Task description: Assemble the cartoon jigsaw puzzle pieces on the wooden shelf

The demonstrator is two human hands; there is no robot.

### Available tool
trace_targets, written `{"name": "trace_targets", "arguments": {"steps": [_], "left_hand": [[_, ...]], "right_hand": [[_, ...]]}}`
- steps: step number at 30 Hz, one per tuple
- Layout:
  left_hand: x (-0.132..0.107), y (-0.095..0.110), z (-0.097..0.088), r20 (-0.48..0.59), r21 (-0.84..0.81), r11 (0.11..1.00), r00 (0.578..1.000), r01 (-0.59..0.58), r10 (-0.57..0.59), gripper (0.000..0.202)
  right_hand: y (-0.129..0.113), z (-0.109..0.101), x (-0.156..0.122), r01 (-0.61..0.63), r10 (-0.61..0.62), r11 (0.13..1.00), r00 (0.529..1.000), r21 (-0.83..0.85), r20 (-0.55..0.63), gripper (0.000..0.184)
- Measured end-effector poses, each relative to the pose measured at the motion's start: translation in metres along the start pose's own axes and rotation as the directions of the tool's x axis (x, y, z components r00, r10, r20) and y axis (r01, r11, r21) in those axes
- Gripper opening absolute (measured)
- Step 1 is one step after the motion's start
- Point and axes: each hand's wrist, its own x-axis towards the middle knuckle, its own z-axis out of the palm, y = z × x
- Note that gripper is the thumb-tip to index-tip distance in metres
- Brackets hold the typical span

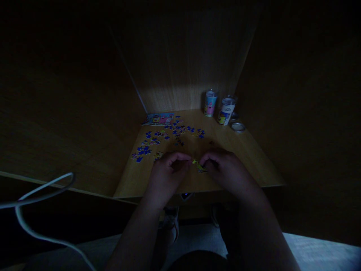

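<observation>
My left hand point(173, 167) is closed in a pinch, its fingertips at a small yellow puzzle piece point(194, 161). Just right of it, my right hand point(221, 165) bends over a few joined yellow and green puzzle pieces point(202, 169) on the tabletop; its thumb and fingers are pressed together at their edge. Dim light hides whether the right fingertips grip a piece. Many loose puzzle pieces point(143, 149), several showing blue backs, lie scattered beyond and left of my hands. A colourful cartoon picture sheet point(159, 119) lies at the back left.
Two printed cylindrical containers point(210, 103) with clear tops stand at the back right. A round metal lid point(238, 127) lies beside them. Wooden panels point(191, 64) close in the desk point(248, 162) at the back and sides. A white cable point(42, 237) loops at the lower left.
</observation>
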Motion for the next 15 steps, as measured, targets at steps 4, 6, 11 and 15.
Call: {"name": "trace_targets", "arguments": {"steps": [4, 6, 11, 15], "left_hand": [[-0.0005, 0.0037, 0.0013, 0.014, 0.106, 0.992, 0.998, -0.062, 0.061, 0.012], [-0.0004, 0.0045, 0.0017, 0.017, 0.165, 0.981, 0.995, -0.103, 0.102, 0.014], [0.0004, 0.0076, 0.0018, 0.044, 0.246, 0.958, 0.989, -0.147, 0.141, 0.015], [0.0006, 0.0084, 0.0007, 0.063, 0.219, 0.967, 0.991, -0.131, 0.12, 0.015]], "right_hand": [[-0.0001, 0.0003, 0.0005, 0.005, -0.005, 1.0, 1.0, -0.003, -0.014, 0.033], [-0.0001, 0.0004, 0.0007, 0.015, -0.015, 1.0, 1.0, -0.01, -0.015, 0.034], [-0.0004, 0.0004, 0.0013, 0.009, -0.009, 1.0, 1.0, -0.022, 0.013, 0.038], [0.0002, 0.0008, 0.0008, -0.002, 0.002, 1.0, 1.0, -0.025, 0.003, 0.038]]}}
